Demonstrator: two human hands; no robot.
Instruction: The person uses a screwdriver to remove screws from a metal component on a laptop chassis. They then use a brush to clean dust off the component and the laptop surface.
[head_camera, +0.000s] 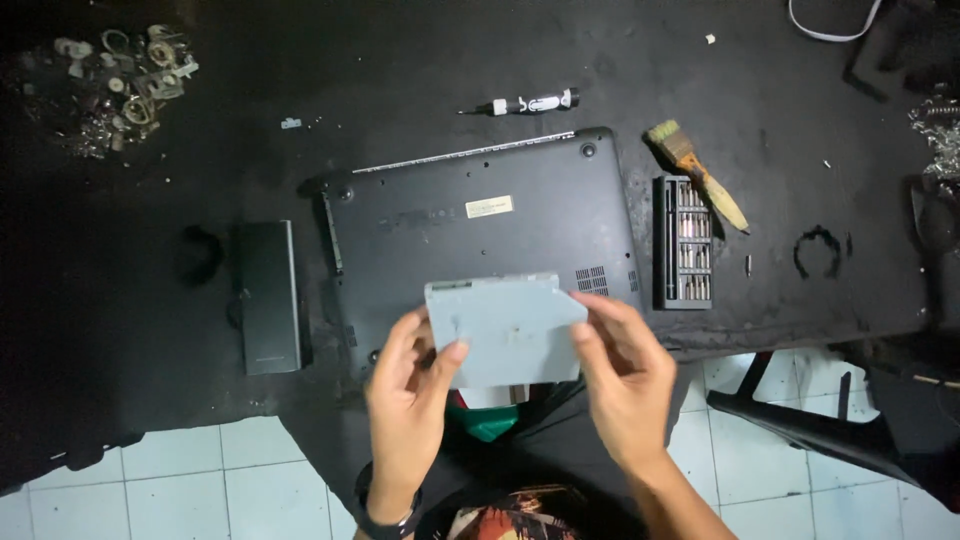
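Note:
A dark laptop (480, 215) lies upside down on the black table, its bottom facing up. Above its near edge I hold a flat grey rectangular cover panel (505, 325) with both hands. My left hand (410, 395) grips the panel's left side, thumb on top. My right hand (625, 375) holds its right edge with the fingertips. A black band sits on my left wrist.
A black battery pack (268, 297) lies left of the laptop. A bit set case (683, 242), a brush (697, 172) and a small screwdriver (527, 104) lie to the right and behind. Loose metal parts (122, 85) sit far left. White floor tiles show below the table edge.

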